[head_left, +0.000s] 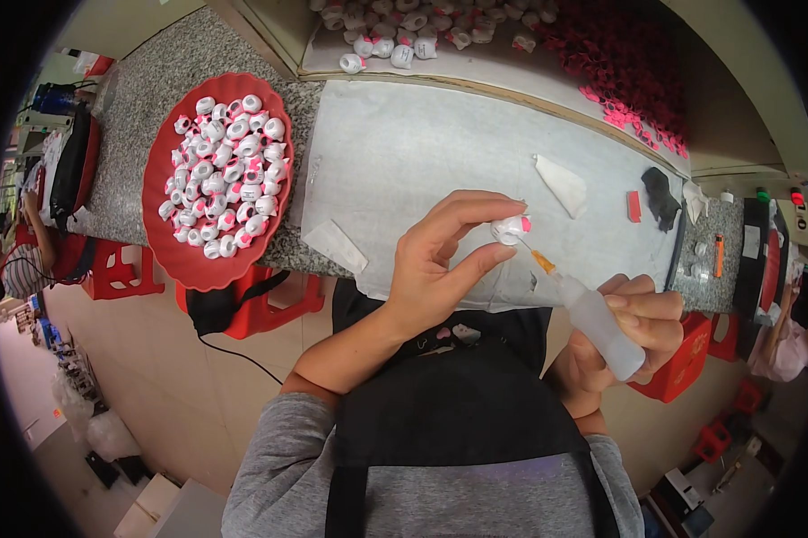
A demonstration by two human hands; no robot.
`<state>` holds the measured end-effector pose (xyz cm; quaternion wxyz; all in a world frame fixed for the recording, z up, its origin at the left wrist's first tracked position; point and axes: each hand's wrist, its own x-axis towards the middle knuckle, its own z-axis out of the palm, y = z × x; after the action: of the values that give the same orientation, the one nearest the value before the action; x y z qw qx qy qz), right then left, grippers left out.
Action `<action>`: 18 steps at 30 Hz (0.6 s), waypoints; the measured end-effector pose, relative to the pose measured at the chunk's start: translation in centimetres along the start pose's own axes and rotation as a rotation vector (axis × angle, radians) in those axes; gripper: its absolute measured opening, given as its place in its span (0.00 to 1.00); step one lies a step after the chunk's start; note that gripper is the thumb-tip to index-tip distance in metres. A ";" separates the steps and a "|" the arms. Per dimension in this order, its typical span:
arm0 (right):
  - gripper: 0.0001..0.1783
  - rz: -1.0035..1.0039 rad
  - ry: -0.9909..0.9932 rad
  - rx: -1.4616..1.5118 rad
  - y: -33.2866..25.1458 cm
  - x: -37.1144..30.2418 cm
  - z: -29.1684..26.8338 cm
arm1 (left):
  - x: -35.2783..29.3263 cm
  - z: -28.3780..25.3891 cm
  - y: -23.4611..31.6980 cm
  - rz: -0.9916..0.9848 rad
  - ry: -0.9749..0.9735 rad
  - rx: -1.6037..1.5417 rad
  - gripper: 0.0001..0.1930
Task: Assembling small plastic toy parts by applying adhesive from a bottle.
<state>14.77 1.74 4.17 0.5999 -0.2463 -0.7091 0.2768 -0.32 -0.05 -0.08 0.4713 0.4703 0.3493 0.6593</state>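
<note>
The small white-and-pink piece (510, 230) is held in the air over the white sheet (395, 152) on the desk (130, 179), pinched by the left hand (429, 260), whose grip is clamped on it between thumb and fingertip. The squeeze bottle (597, 325) is wrapped by the fingers of the right hand (644, 323) and is tilted so that its orange nozzle (543, 262) and thin needle (527, 242) are aimed up at the lower right of the piece; whether the needle touches it or only lies just beside it cannot be told. The step in hand is judged to be the dosing of a little liquid, probably glue, at that spot. For this, the piece should be pinched firmly by its edges, with the place to be wetted turned clear of the skin, and both forearms are best steadied so that the needle does not wander. Since the nozzle points upward, a gentle, even squeeze will probably be needed for liquid to reach the needle; too hard a press could flood the piece or smear its outside. Pressure should be eased before the needle is drawn off, so that no thread is trailed onto the fingertips or the sheet.
</note>
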 end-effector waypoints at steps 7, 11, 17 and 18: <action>0.15 0.173 -0.003 0.073 2.3 1.6 -1.2 | 0.6 -2.1 1.1 -0.049 0.233 -0.144 0.18; 0.13 0.508 -0.144 0.036 6.9 4.1 -1.7 | 0.9 -3.7 1.7 0.031 0.314 -0.149 0.18; 0.12 0.252 -0.235 -0.865 15.5 9.3 -0.5 | 0.5 -3.3 1.8 -0.022 0.300 -0.151 0.18; 0.12 0.238 -0.232 -0.859 16.7 9.8 -0.2 | 0.4 -3.2 2.0 -0.008 0.301 -0.147 0.18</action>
<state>13.70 20.51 -0.33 0.3241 -0.5199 -0.7887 0.0504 -3.99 -0.30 0.82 0.4493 0.3290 0.3687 0.7443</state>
